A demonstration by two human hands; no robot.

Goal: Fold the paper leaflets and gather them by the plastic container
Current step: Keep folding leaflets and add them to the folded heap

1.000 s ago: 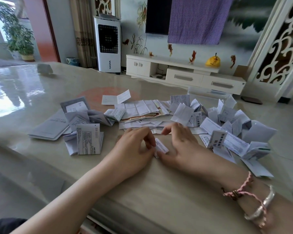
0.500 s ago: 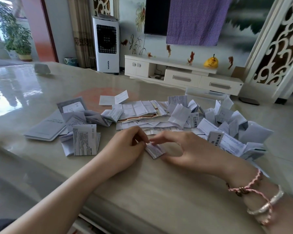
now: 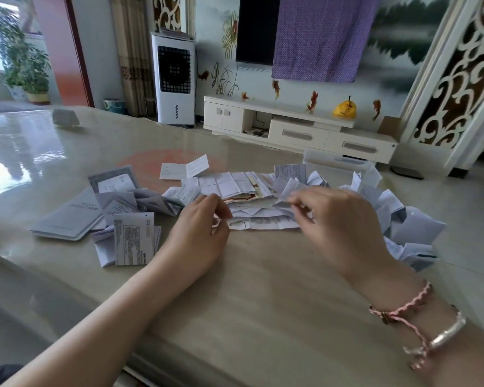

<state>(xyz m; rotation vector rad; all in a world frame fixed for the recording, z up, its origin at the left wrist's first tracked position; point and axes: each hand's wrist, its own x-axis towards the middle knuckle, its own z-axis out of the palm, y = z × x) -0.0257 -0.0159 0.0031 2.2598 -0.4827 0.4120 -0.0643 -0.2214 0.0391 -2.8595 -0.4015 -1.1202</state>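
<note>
Clear plastic: the plastic container [image 3: 336, 162] sits at the counter's far edge, behind the paper heap; its contents cannot be made out.
Paper: thin white leaflets [image 3: 252, 191], printed and creased, sprawl mid-counter from left to right, many bent into tents at the right edge.
Left hand [image 3: 200, 237]: grip curled, fingertips pinching the left end of a long flattened leaflet strip [image 3: 263, 222].
Right hand [image 3: 338, 219]: grip pinching a small leaflet fold [image 3: 287, 195] just above the heap; braided cord and silver bangle at the wrist.
Left cluster: a flat booklet [image 3: 67, 219] and a folded printed sheet [image 3: 134, 238].
Counter [image 3: 249, 297]: glossy beige stone, rounded near edge, bare surface between heap and edge.
</note>
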